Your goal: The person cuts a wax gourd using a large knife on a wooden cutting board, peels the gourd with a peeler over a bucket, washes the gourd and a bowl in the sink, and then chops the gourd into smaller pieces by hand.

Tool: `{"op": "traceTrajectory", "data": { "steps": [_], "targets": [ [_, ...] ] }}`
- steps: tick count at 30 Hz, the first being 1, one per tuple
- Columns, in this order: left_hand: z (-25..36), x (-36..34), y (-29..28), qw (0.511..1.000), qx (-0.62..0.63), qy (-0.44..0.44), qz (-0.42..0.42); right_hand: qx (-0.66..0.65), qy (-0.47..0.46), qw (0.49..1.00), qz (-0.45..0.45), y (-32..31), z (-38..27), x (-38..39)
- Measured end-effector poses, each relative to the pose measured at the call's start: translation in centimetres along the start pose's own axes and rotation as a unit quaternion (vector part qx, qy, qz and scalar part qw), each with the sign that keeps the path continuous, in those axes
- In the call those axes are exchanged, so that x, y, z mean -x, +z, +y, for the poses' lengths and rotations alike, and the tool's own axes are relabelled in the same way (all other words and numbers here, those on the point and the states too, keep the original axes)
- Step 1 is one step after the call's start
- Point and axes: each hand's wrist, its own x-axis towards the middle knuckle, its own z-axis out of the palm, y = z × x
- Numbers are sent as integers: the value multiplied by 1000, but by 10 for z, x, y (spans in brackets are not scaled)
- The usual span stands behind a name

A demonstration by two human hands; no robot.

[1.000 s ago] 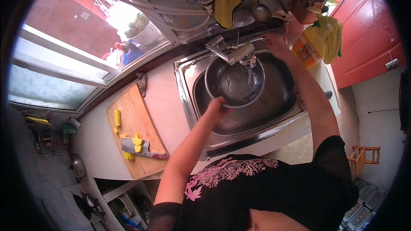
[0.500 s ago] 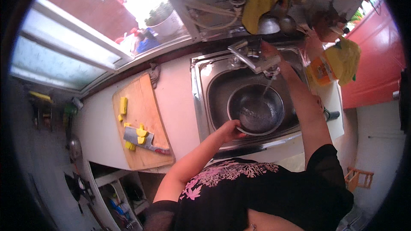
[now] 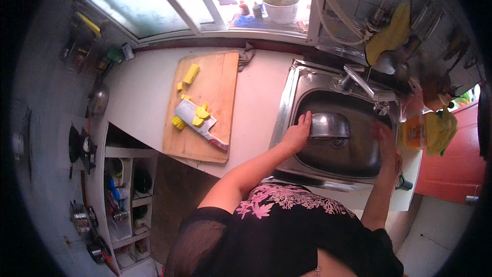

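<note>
My left hand (image 3: pixel 299 134) grips the rim of a metal bowl (image 3: pixel 330 124), which is tipped onto its side inside the stainless steel sink (image 3: pixel 288 103). At the sink's right side is my right hand (image 3: pixel 385 143), apart from the bowl and smeared by motion, so its fingers cannot be read. Above the far right of the basin stands the metal faucet (image 3: pixel 362 80), with no stream visible from it. On the counter to the left, a cleaver (image 3: pixel 191 113) lies on a wooden cutting board (image 3: pixel 215 84) among several cut yellow pieces (image 3: pixel 191 74).
A dark cloth (image 3: pixel 246 56) lies by the board's far corner. Yellow and orange packages (image 3: pixel 442 132) stand right of the sink, near a dark handle (image 3: pixel 404 183). Beyond the window is a white flowerpot (image 3: pixel 281 13). Shelves (image 3: pixel 120 195) sit below the counter at left.
The bowl has gone from upright under running water to tipped on its side. My right hand has left the faucet and come nearer, and the stream is gone. The view has swung left.
</note>
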Motion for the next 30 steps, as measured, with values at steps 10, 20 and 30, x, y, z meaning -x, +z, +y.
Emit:
{"op": "traceTrajectory", "data": {
  "steps": [10, 20, 30],
  "targets": [
    [-1, 28, -36, 944, 138, 279, 114, -80, 78, 989, 95, 10, 26, 121],
    [-92, 61, -66, 902, 256, 146, 316, 71, 113, 991, -11, 168, 36, 98],
    [-348, 190, -217, 448, 731, -174, 485, 432, -151, 869, -187, 511, 52, 92]
  ]
}}
